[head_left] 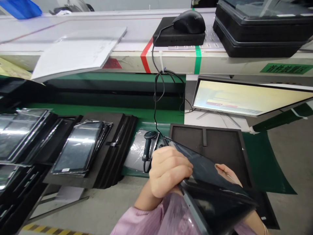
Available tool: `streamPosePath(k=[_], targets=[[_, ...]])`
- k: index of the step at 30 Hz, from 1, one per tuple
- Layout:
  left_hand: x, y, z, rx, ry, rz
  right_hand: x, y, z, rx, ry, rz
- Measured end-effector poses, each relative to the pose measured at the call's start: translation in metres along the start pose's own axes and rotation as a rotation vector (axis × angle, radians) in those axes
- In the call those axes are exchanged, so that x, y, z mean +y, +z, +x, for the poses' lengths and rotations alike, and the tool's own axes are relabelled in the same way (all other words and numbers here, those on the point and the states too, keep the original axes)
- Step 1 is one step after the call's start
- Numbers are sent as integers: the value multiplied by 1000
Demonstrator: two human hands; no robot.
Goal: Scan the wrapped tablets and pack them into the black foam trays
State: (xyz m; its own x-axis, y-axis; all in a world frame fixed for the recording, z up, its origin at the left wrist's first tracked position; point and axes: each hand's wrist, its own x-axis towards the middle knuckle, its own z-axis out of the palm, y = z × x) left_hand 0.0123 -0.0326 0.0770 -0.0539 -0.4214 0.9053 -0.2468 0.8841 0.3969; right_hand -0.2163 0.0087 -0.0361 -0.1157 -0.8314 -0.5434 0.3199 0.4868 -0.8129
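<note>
Black and glossy, the panel (202,163) tilts in my hands, to the right of the scanner (148,147) and on its near side. My left hand (170,169) is closed over one edge with its fingers curled. My right hand (228,173) is partly hidden behind the panel, so I cannot tell how it grips. Two dark faces show; I cannot tell whether they belong to one piece or two.

As I judge it, this panel is midway through being handled: it is up in my hands and not yet set down. Beyond it, right of the scanner, lies a black tray (222,140), and past that a lit monitor (239,94). Left of the scanner, wrapped panels (77,147) are piled on black foam sheets (107,119); whether those are done or left to do, I cannot tell. Beyond the scanner, a mouse (189,22) sits on a black block (178,39).
</note>
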Motion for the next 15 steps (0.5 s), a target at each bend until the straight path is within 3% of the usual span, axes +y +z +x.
streamPosePath(k=[4,8,13,15], targets=[[-5,-1,-2,22,1,6,-4,-6,-8,153,20,11],[-11,-3,2,41,74,-2,-12,-9,-12,166,-1,-12],[-13,-3,3,40,64,-17,-20,-4,-13,167,121,-6],[-13,-3,4,30,64,-23,-19,-5,-12,168,69,-13]])
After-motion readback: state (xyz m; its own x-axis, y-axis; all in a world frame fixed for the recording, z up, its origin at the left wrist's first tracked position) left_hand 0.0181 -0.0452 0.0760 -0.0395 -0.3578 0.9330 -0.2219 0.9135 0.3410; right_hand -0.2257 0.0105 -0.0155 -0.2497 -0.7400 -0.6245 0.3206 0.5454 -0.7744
